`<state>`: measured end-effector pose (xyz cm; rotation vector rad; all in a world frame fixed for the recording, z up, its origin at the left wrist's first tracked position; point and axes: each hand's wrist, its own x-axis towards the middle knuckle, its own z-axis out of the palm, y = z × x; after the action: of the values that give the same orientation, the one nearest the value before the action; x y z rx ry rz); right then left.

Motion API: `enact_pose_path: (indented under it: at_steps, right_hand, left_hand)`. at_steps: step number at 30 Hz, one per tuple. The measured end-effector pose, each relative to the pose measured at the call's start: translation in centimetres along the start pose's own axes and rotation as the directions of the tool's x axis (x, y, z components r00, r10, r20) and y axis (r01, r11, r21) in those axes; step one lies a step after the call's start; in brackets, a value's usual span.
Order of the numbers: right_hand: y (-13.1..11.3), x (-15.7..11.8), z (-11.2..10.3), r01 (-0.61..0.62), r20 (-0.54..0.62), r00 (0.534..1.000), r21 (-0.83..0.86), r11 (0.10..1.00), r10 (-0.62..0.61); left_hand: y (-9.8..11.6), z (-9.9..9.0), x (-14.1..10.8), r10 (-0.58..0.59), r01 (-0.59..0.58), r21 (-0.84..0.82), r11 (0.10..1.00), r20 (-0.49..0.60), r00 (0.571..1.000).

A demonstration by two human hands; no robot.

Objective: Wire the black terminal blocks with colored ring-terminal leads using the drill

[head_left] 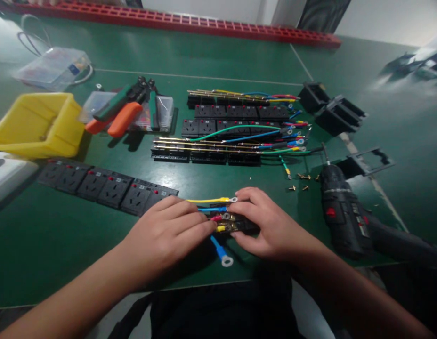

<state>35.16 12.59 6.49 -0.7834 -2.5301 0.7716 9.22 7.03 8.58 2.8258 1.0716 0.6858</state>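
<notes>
Close to the table's front edge, my right hand (pixel 266 223) is closed around a small black terminal block (pixel 248 224) with brass-coloured contacts. My left hand (pixel 172 230) lies over the wires just left of the block, its fingers curled; what they grip is mostly covered. Between the hands show ring terminals: a yellow-sleeved wire (pixel 207 201), a blue-sleeved one, a red-sleeved one and a second yellow one. A thicker blue wire with a ring terminal (pixel 225 260) sticks out below. A black socket strip (pixel 112 188) runs out leftward from under my left hand.
Several socket strips (pixel 222 127) with wires lie ahead. A power drill (pixel 342 207), brass screws (pixel 303 177) and black plastic housings (pixel 340 115) are on the right. At left are a yellow bin (pixel 38 125), crimping pliers (pixel 123 110) and a clear box (pixel 56 68). A red grid rail (pixel 190 23) spans the back.
</notes>
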Motion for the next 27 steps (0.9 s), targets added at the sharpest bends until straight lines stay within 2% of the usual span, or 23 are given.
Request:
enact_pose_path:
  at_steps: [8, 12, 17, 22, 27]
  right_hand:
    - [-0.6, 0.1, 0.0, -0.038, -0.012, 0.999, 0.005, 0.999, 0.038]
    - [-1.1, 0.4, -0.1, -0.080, 0.012, 0.997, 0.020, 0.997, 0.080]
    - [-1.6, 0.7, 0.0, -0.150, -0.047, 0.988, -0.018, 0.989, 0.149]
    - [-1.6, 0.6, 0.0, -0.151, -0.041, 0.988, -0.014, 0.988, 0.150]
    - [-1.5, 0.6, 0.0, -0.145, -0.032, 0.989, -0.008, 0.989, 0.144]
  left_hand:
    - [0.4, 0.5, 0.8, 0.004, -0.005, 0.058, 0.998, 0.019, 1.000]
    - [0.9, 0.5, 0.9, 0.020, -0.019, 0.110, 0.994, -0.012, 1.000]
    - [1.3, 0.5, 1.0, -0.004, 0.008, 0.132, 0.991, -0.030, 1.000]
    - [1.4, 0.8, 0.9, -0.014, 0.015, 0.106, 0.994, -0.010, 1.000]
    - [1.4, 1.3, 0.7, -0.020, 0.029, 0.173, 0.984, -0.051, 0.998]
